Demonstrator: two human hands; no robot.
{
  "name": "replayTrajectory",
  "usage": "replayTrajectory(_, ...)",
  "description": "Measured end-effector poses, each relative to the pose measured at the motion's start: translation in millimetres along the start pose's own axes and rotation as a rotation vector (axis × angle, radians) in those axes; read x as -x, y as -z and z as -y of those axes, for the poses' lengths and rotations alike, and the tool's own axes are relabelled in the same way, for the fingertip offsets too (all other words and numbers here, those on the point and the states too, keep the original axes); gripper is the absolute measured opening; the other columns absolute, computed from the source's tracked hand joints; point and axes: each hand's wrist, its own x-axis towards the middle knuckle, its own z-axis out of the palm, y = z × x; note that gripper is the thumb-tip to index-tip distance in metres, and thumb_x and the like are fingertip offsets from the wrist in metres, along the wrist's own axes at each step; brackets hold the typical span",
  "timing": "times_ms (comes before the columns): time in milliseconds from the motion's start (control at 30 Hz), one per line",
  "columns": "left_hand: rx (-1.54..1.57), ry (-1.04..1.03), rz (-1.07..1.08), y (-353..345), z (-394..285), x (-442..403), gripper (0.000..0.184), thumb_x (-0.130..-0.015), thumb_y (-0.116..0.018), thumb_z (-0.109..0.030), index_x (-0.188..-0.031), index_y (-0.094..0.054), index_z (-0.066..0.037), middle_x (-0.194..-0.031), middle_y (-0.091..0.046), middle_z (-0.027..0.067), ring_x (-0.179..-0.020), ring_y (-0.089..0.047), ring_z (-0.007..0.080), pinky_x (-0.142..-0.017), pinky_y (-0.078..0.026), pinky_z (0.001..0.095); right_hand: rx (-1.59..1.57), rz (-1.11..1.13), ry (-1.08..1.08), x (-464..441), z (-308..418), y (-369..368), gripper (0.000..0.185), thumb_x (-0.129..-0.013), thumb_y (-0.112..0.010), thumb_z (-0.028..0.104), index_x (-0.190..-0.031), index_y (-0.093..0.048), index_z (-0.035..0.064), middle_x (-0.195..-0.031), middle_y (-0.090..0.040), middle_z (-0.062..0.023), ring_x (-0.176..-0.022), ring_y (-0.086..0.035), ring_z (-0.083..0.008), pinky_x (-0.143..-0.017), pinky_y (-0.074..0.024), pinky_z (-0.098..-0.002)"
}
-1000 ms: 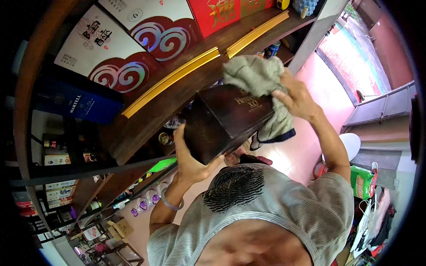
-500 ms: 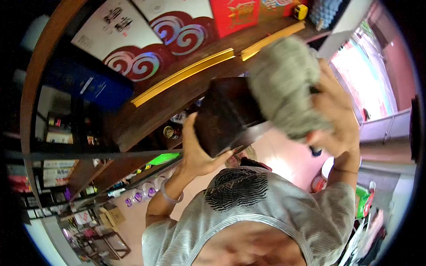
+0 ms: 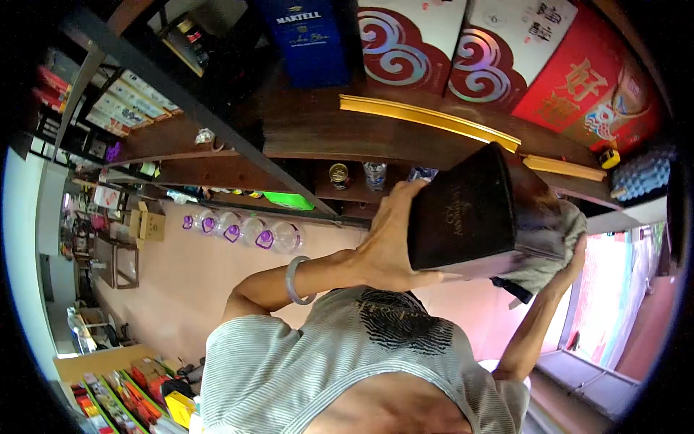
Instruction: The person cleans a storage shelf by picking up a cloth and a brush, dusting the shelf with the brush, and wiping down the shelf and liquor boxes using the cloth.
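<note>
A dark brown box (image 3: 463,217) with faint gold lettering is held tilted in front of my chest, near the shelf edge. My left hand (image 3: 390,242), with a pale bangle on the wrist, grips the box's left end, thumb below and fingers on top. At the right end, my right hand (image 3: 576,257) presses a grey-green cloth (image 3: 553,264) against the box; most of its fingers are hidden behind cloth and box. Gold trim strips (image 3: 426,121) lie along the shelf edge just beyond the box.
The wooden shelf (image 3: 311,134) holds a blue Martell box (image 3: 303,43), white-and-red boxes (image 3: 405,47) and a red box (image 3: 578,79). A can (image 3: 338,176) and a bottle (image 3: 374,176) stand on the lower shelf. Several clear jugs (image 3: 253,233) are on the floor, left.
The view has swung left. The box has turned so its lettered face shows, and my right hand with the cloth has moved from the top to the far right end.
</note>
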Motion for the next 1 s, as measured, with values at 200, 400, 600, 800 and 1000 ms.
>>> replayTrajectory(200, 0.273, -0.034, 0.035, -6, -16, -19, 0.117, -0.053, -0.087, -0.029, -0.137, -0.013, 0.004, -0.13, -0.035, 0.0201, -0.124, -0.034, 0.0296, -0.106, -0.026, 0.0386, -0.732, 0.221, -0.361, 24, 10, -47, 0.051, -0.096, -0.036, 0.038, -0.126, -0.047, -0.0024, -0.124, -0.051, -0.0179, -0.112, -0.051, -0.0241, -0.101, -0.0377, -0.0366)
replayTrajectory(400, 0.622, 0.15, -0.022, 13, -33, -39, 0.11, -0.048, -0.087, -0.021, -0.134, -0.023, 0.005, -0.126, -0.041, 0.0203, -0.12, -0.04, 0.0295, -0.105, -0.028, 0.037, -0.595, 0.292, -0.328, 39, -8, -53, 0.054, -0.095, -0.038, 0.04, -0.128, -0.045, -0.0024, -0.125, -0.05, -0.0165, -0.113, -0.051, -0.0221, -0.1, -0.0387, -0.0357)
replayTrajectory(600, 1.085, 0.335, -0.04, 27, -37, -36, 0.071, -0.052, -0.074, 0.002, -0.119, -0.049, 0.006, -0.11, -0.06, 0.0155, -0.102, -0.058, 0.026, -0.093, -0.043, 0.0379, -0.445, 0.493, -0.302, 60, -30, -90, 0.057, -0.094, -0.039, 0.042, -0.129, -0.043, -0.0024, -0.127, -0.049, -0.0152, -0.115, -0.05, -0.0202, -0.099, -0.0396, -0.0349)
replayTrajectory(800, 1.073, 0.057, -0.31, 26, 7, -16, 0.053, -0.06, -0.065, 0.001, -0.112, -0.054, 0.006, -0.109, -0.06, 0.0184, -0.097, -0.06, 0.0305, -0.089, -0.048, 0.0422, -0.585, 0.861, -0.119, 116, -59, -155, 0.06, -0.093, -0.041, 0.045, -0.131, -0.041, -0.0024, -0.128, -0.048, -0.0138, -0.116, -0.049, -0.0183, -0.099, -0.0406, -0.034)
replayTrajectory(1000, 0.596, -0.173, -0.565, 63, 16, 8, 0.043, -0.066, -0.06, 0.002, -0.108, -0.055, 0.008, -0.113, -0.058, 0.0209, -0.099, -0.059, 0.0322, -0.093, -0.047, 0.0443, -0.606, 1.035, -0.942, 96, -7, -132, 0.058, -0.092, -0.042, 0.05, -0.122, -0.05, 0.0, -0.116, -0.057, -0.0135, -0.103, -0.057, -0.0197, -0.091, -0.0459, -0.0335)
